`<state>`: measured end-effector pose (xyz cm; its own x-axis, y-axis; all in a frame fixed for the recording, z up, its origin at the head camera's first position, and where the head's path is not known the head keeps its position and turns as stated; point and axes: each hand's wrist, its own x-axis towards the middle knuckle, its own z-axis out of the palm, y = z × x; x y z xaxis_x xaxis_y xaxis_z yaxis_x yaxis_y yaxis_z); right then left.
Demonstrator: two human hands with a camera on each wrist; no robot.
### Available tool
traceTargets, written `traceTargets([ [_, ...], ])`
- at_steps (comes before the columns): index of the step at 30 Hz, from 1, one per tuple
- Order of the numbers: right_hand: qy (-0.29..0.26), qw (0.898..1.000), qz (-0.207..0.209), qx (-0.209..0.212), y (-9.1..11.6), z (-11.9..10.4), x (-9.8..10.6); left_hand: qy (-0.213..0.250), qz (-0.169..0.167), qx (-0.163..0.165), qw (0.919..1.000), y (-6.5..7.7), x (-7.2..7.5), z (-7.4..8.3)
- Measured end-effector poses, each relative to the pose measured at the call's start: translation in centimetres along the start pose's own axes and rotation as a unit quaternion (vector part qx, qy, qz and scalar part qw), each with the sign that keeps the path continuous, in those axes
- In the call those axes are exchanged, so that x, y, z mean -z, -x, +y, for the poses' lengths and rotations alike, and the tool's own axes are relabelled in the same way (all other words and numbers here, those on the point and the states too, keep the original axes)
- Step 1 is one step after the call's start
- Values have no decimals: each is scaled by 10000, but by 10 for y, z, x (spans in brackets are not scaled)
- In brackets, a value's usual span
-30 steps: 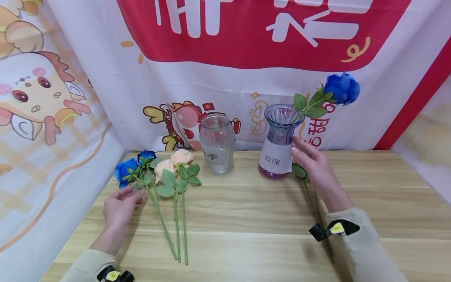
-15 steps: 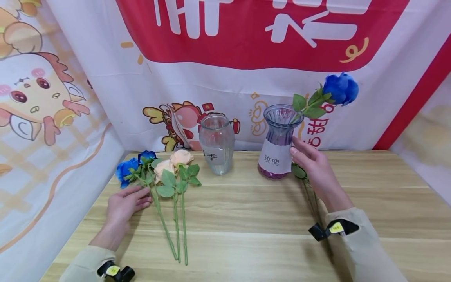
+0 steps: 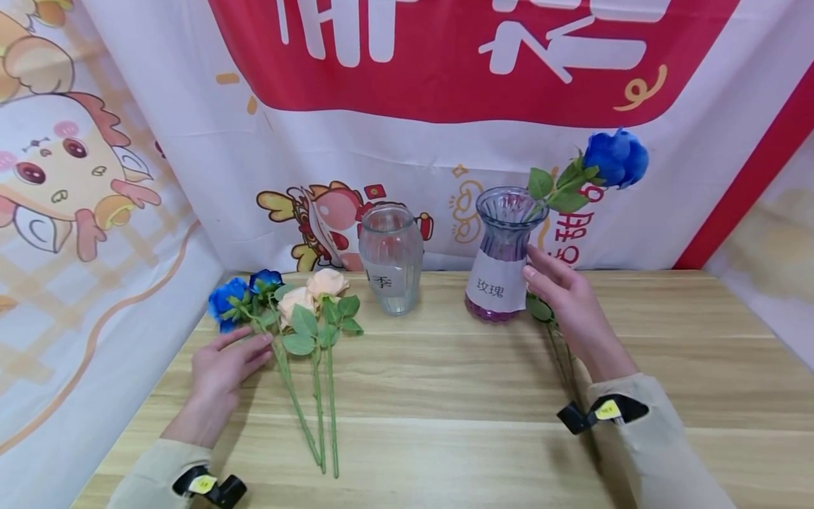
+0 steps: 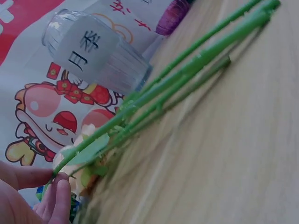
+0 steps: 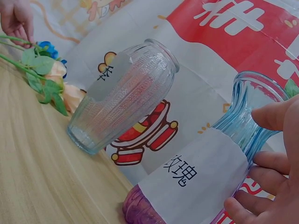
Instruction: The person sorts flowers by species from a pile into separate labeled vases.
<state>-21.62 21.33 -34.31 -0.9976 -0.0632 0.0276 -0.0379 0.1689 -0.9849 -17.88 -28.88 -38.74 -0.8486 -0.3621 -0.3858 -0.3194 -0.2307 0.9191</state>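
Observation:
On the left of the table, my left hand (image 3: 222, 364) pinches the green stem of a blue rose (image 3: 230, 300); the left wrist view shows this stem (image 4: 173, 74) between thumb and fingers. Another blue rose (image 3: 266, 281) and two peach flowers (image 3: 327, 283) lie close by. My right hand (image 3: 569, 304) rests its relaxed fingers against the right side of a purple-blue glass vase (image 3: 505, 244) with a white label. Out of this vase leans one blue rose (image 3: 615, 159), its leaves over the rim. Left of it stands a clear glass vase (image 3: 391, 254), also labelled.
A leafy stem (image 3: 553, 339) lies on the wooden table (image 3: 432, 396), partly hidden under my right wrist. Behind the vases hangs a printed red and white cloth (image 3: 381, 141). Another patterned cloth (image 3: 57, 283) hangs at the left.
My left hand has shifted slightly right, from beside the blue roses onto a stem, which its fingers now pinch. The right hand and both vases stay where they were.

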Motion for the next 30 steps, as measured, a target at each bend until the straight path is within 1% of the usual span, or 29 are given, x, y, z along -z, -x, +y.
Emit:
traceTargets([
  [2, -15, 10000, -3, 25, 0, 0, 0, 269, -63, 30, 9996, 3, -1, 4],
  [4, -26, 10000, -8, 27, 1, 0, 0, 603, -200, 81, 9979, 7, -1, 9],
  [7, -31, 10000, -10, 12, 1, 0, 1, 1116, -486, 145, 9925, 11, -2, 17],
  [9, -33, 10000, -5, 1, 2, 0, 1, 1388, -599, 171, 9884, 13, -3, 22],
  [11, -26, 10000, -6, 5, 2, 0, 1, 1538, -679, 155, 9856, 15, -5, 27],
  [16, -18, 10000, -4, 23, 1, 1, 1, 1832, -741, 134, 9802, 21, -13, 35],
  [20, -30, 10000, -12, 30, 1, 1, 1, 2285, -630, 77, 9715, 27, -27, 41],
  [24, -30, 10000, -21, 32, 1, 1, 2, 2703, -497, -102, 9614, 33, -47, 41],
  [25, -27, 10000, -23, 26, 1, 0, 2, 2722, -458, -197, 9609, 34, -52, 41],
  [30, -41, 10000, -29, 4, 1, 1, 1, 3027, -262, -426, 9518, 39, -78, 43],
])
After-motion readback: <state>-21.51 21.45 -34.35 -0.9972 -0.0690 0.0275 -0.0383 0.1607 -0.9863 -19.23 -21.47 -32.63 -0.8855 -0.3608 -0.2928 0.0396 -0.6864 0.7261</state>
